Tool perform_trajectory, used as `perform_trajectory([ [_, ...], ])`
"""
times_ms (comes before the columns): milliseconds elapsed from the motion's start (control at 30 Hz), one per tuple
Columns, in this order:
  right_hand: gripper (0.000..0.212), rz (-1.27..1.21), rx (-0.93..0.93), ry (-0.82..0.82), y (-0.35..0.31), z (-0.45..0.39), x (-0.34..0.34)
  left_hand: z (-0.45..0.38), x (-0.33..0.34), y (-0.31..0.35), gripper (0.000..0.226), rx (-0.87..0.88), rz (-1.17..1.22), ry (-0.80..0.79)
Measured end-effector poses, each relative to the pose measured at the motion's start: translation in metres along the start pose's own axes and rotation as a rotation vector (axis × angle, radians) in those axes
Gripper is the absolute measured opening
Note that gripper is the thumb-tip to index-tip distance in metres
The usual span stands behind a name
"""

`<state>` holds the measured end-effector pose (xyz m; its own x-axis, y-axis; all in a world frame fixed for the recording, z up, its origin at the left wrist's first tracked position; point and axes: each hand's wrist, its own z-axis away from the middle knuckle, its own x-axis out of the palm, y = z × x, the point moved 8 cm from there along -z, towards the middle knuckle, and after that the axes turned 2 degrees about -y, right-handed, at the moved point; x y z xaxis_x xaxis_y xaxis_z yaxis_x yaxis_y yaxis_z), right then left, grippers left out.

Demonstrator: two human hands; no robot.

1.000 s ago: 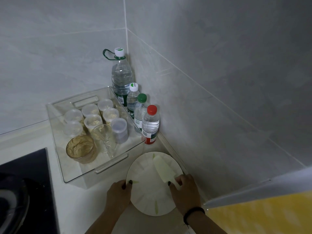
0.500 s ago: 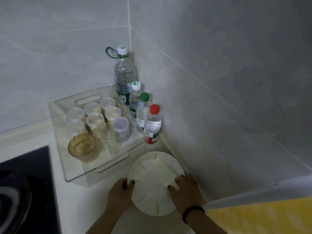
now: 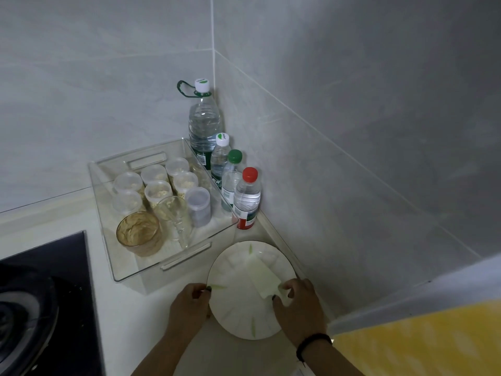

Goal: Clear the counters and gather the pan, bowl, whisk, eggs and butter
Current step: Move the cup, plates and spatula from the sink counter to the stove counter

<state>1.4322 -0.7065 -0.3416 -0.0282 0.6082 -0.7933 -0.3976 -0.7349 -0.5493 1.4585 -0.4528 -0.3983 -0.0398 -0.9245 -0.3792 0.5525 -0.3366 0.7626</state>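
While both hands gripped the plate (image 3: 238, 305) in the counter corner, the step in hand looked like collecting the butter (image 3: 264, 276), a pale slab lying on the plate toward its 2 o'clock side. The left hand (image 3: 189, 302) pinched the rim at 9 o'clock, thumb on top; the right hand (image 3: 299, 299) curled over the rim at 3 o'clock, its fingertips touching the near end of the butter. One plate and one slab were in view. At 11 o'clock from the plate stood one clear tray (image 3: 187, 257) holding seven small lidded jars (image 3: 156, 189), one amber glass (image 3: 138, 233) and one stemmed clear glass (image 3: 174, 215). Four water bottles (image 3: 247, 198) lined the wall at 12 o'clock, one large and three small. A stove (image 3: 40, 294) lay at 9 o'clock. Pan, bowl, whisk and eggs could not be made out. Next, I judged, the plate needed lifting level so the slab would not slide, clearing the tray's handle.
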Motion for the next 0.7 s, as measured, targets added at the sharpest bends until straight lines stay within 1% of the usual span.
perform_trajectory([
  [133,0.015,-0.105,-0.041,0.060,-0.009,0.004,-0.010,0.007,-0.009,0.000,0.010,-0.010,0.063,0.026],
  [333,0.021,-0.298,-0.136,0.108,-0.028,0.000,-0.020,0.020,-0.027,0.000,0.013,0.012,0.127,0.077],
  [533,0.024,-0.395,-0.264,0.061,-0.045,0.000,-0.019,0.058,-0.046,0.002,0.015,0.027,0.218,0.160],
  [700,0.030,-0.468,-0.387,-0.078,-0.064,0.013,-0.010,0.107,-0.055,-0.003,0.015,0.020,0.295,0.272],
])
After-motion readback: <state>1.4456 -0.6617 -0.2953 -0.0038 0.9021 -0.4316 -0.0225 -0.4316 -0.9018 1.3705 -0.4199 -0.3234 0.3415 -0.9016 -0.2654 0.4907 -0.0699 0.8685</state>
